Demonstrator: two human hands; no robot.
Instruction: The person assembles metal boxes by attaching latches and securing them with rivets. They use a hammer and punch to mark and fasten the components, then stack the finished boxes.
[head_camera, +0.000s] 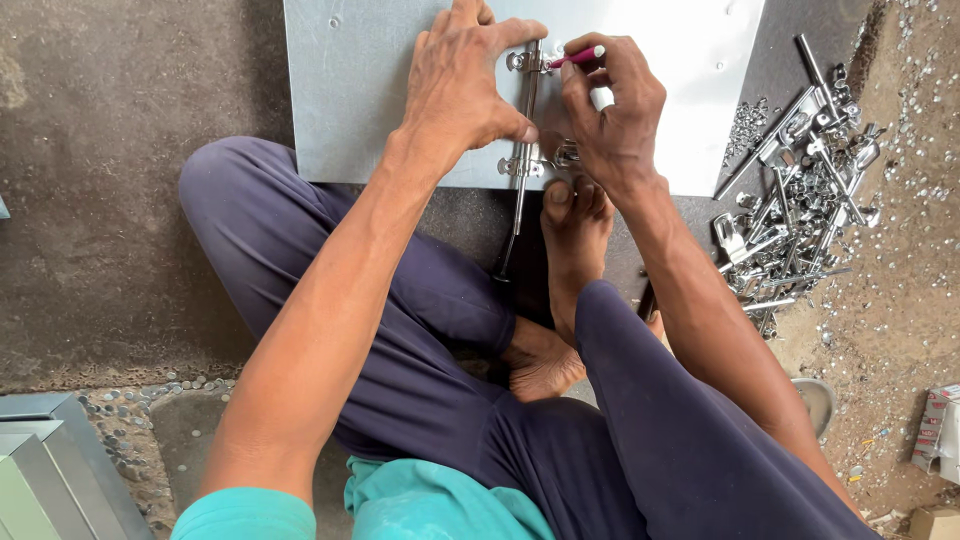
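Far left, grey sheet-metal box parts (45, 465) lie at the lower corner on the dark floor (110, 200), with small round metal bits scattered beside them. The person sits cross-legged on that floor in dark blue trousers and a teal shirt, bare feet tucked under. Ahead of the knees lies a flat galvanised metal sheet (350, 90). The left hand (465, 85) presses palm-down on the sheet, fingers spread and the thumb bearing against a long bolt latch (524, 140), a bright rod running through two small brackets near the middle of the sheet's near edge; its lower end juts past the edge toward a foot. The right hand (610, 110) sits just beside it, fingers together and clamped on a slim pink-handled tool (578, 57), its tip at the upper bracket of the latch. By appearance the step in hand is fixing or marking the latch at its upper bracket while the left hand steadies it. The next move would seem to call for firm downward pressure from the left hand so that the latch does not shift, and for the tool tip to be kept square to the bracket hole. To the right lies a heap of latch rods and brackets (795, 210) on the floor, well apart from the hands, with loose rivets strewn across the sandy ground beyond.
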